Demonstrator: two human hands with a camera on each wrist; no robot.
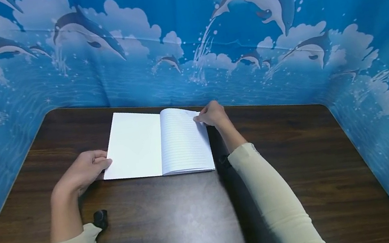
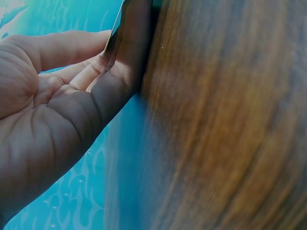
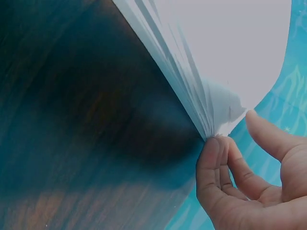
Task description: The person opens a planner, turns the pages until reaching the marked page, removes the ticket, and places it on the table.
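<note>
An open notebook (image 1: pixel 184 145) lies near the table's far edge in the head view, its blank left side (image 1: pixel 134 145) flat and its right side showing ruled lines. At the left edge my left hand (image 1: pixel 84 170) pinches the cover, thumb above and fingers beneath; the left wrist view shows that thin edge between thumb and fingers of the hand (image 2: pixel 62 91). My right hand (image 1: pixel 213 114) holds the upper right corner of the pages. In the right wrist view, several page edges (image 3: pixel 192 91) fan out above the fingers of that hand (image 3: pixel 240 177), with the thumb touching the top page.
The dark wooden table (image 1: pixel 151 229) has rounded far corners. A blue curtain (image 1: pixel 156 80) with dolphins hangs right behind it and along both sides. A small black device (image 1: pixel 100 219) sits at the left wrist. Both forearms wear pale sleeves (image 1: pixel 275 202).
</note>
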